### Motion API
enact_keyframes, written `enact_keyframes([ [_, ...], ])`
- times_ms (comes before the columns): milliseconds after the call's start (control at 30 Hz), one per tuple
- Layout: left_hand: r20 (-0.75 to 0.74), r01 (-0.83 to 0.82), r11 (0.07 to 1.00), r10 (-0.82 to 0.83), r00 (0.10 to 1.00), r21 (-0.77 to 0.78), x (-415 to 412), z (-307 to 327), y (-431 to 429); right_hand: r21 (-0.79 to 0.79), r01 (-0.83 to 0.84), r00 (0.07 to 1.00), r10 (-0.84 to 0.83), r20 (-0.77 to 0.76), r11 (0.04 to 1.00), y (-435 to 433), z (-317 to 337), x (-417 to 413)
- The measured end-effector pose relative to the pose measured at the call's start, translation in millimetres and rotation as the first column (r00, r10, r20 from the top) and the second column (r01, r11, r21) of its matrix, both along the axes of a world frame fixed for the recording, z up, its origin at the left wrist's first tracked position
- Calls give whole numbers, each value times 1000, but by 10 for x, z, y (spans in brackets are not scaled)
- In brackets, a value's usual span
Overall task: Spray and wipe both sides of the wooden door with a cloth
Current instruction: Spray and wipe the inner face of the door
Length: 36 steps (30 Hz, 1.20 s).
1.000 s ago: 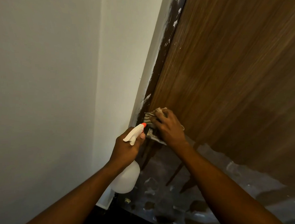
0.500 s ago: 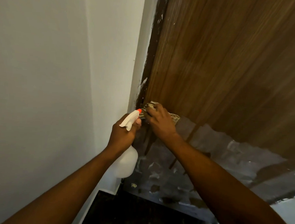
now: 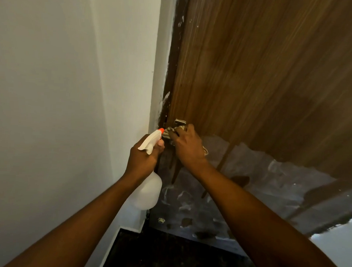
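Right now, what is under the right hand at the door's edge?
A crumpled cloth, held against the wooden door just below a shiny metal fitting. Only its edges show; the right hand covers the rest.

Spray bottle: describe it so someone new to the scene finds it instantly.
Find the wooden door on the right and follow its left edge down beside the white wall. There the left hand grips the spray bottle. It alone is white plastic with an orange nozzle tip.
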State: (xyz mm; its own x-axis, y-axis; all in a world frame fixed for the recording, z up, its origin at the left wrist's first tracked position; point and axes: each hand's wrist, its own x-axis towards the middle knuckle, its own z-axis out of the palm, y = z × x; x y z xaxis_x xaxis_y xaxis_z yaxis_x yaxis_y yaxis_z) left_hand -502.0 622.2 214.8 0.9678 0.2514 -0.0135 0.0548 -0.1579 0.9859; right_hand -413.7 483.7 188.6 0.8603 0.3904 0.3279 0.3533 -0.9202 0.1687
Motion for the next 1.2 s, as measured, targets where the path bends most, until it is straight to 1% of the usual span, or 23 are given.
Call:
enact_keyframes([
  [100,18,31,999,-31,999,-13,-7,-30,-61,15,-28,1000,28,6,999,-109,20,52],
  [167,31,45,999,-44,999,-21,-3,-62,-69,33,-41,998,43,-50,999,-192,59,31],
  [233,36,47,998,-45,998,-36,-19,-69,-53,49,-95,994,97,-39,994,-343,70,34],
  [300,26,38,999,-38,999,-15,-41,-63,-16,28,-121,992,122,-21,992,-470,67,32],
  [400,9,30,999,-30,1000,-23,-33,-51,1,-14,-129,991,129,-42,992,-264,71,4],
  [500,-22,45,999,-45,999,-15,-59,5,-8,57,-110,993,112,-32,992,70,4,-49],
  [567,37,83,996,-82,996,-12,-76,-1,17,119,-103,995,103,2,988,56,-62,-62],
  [600,53,76,997,-75,996,-2,-82,-12,33,156,-108,994,110,-4,982,-28,-107,-68],
  [667,18,43,999,-42,999,-24,-21,-166,81,286,-119,991,134,-32,951,-284,-214,-100],
  [767,17,58,998,-58,998,-24,-53,-182,80,316,-158,986,166,4,935,-765,-337,-218],
  [800,22,60,998,-60,998,-28,-96,-135,69,327,-121,990,139,-32,937,-922,-360,-269],
  [900,21,66,997,-65,998,-33,-100,-160,64,356,-66,995,88,-46,932,-1140,-361,-393],
  [933,8,68,997,-68,998,-29,-105,-169,56,378,-64,995,86,-41,923,-1108,-345,-402],
  [1000,5,74,997,-74,997,-20,-125,-163,22,430,-115,992,130,-4,895,-893,-296,-378],
  [1033,10,70,997,-70,997,-14,-125,-169,15,420,-158,986,163,23,894,-737,-287,-327],
  [1133,5,62,998,-62,998,6,-107,-162,4,447,-151,986,168,2,882,-214,-255,-199],
  [1200,-11,52,998,-52,999,25,-82,-159,26,363,-185,981,195,9,913,59,-262,-151],
])
